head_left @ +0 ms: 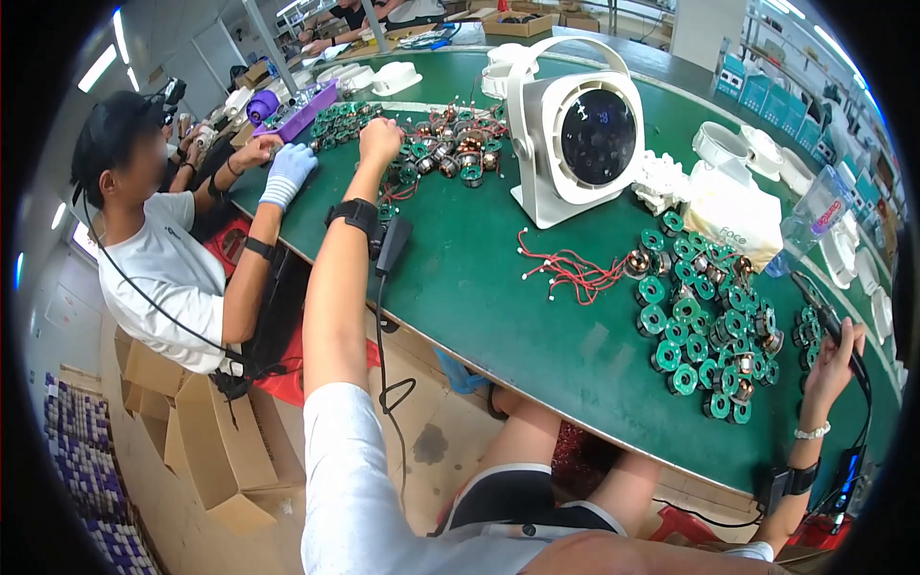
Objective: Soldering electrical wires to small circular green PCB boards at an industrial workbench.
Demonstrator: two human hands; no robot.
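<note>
My left hand reaches far over the green table, fingers curled, beside a pile of copper-wound motor coils with red wires. Whatever its fingers hold is hidden. At the right edge, my right hand is closed round a black pen-shaped tool with a thick cord. Close to that hand lie several motor coils with round green circuit boards. A loose bundle of red wires with white connectors rests on the table mid-way between my hands.
A white fan with a round dark display stands at the table's middle. Behind the coils are a tissue pack, a clear plastic bottle and white housings. A co-worker sits at left, near a purple tray.
</note>
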